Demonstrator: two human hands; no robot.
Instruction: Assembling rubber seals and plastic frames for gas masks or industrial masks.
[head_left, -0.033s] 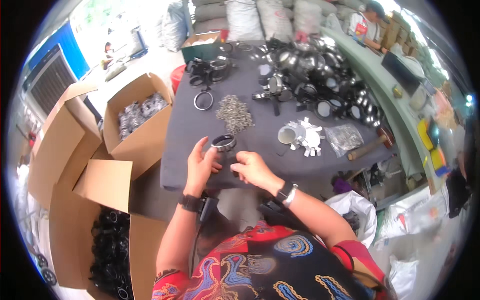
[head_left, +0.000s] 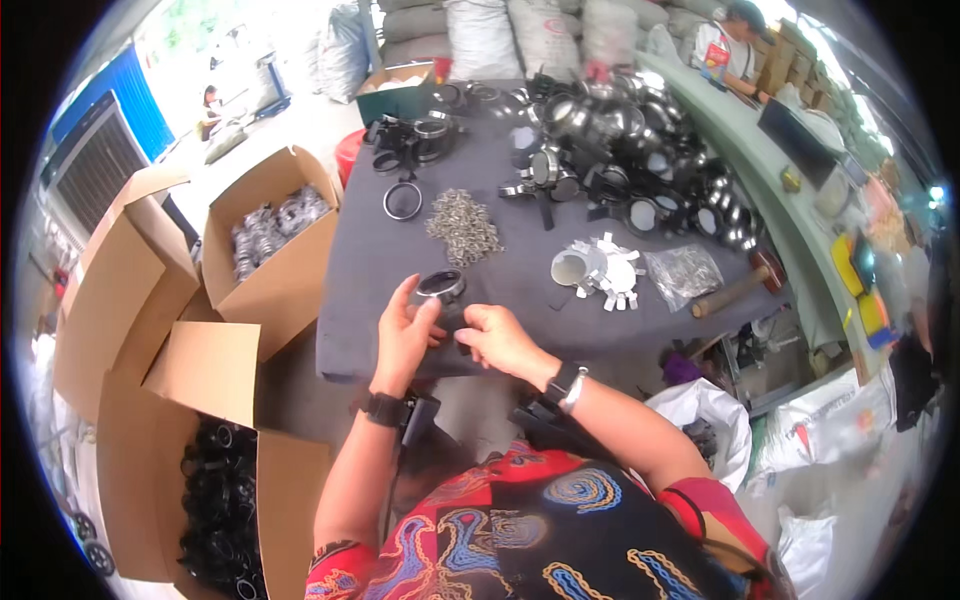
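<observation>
My left hand holds a round ring part with a silver rim and a dark inside, above the front of the grey-covered table. Its thumb and fingers are closed about the ring's lower side. My right hand pinches a dark piece just below the ring; whether that piece is joined to it is hard to tell. Past the hands lies a heap of small metal bits. A single ring rests left of the heap. White discs with tabs lie to the right.
Many silver-and-black round parts are piled at the back right. A clear bag of small pieces and a wooden-handled mallet lie at the right edge. Open cartons stand left. A person sits behind the green counter.
The ring has tilted slightly in my hands, its opening turned a little more toward the view. The view itself has shifted a little; both hands keep nearly the same pose.
</observation>
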